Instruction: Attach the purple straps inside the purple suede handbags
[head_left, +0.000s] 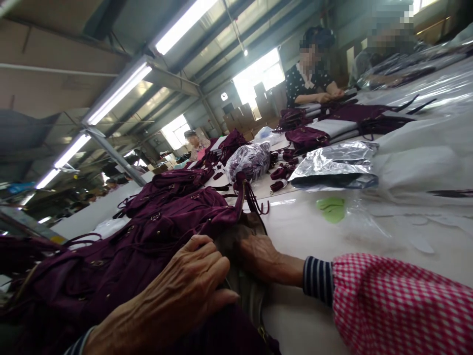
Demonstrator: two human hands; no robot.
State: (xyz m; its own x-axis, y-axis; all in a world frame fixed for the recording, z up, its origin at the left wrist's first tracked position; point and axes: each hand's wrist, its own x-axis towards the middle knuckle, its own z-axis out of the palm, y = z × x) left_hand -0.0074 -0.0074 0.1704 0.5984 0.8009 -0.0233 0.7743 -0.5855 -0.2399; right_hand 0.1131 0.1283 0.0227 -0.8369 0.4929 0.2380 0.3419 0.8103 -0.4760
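A dark purple suede handbag (121, 266) with fringes and small metal studs lies in front of me on the white table (318, 231). My left hand (177, 296) rests on the bag's top edge, its fingers curled over the opening. My right hand (260, 256) reaches into the open mouth of the bag, with the fingertips hidden inside against the grey lining (240, 236). A checked pink sleeve cover (399, 305) over a striped cuff covers my right forearm.
More purple bags (173, 182) are piled behind. A plastic-wrapped bag (249, 160), a silver foil bag (332, 165), white wrapping sheets (424, 158) and a green tag (331, 208) lie on the table. Other people (310, 74) work at the far end.
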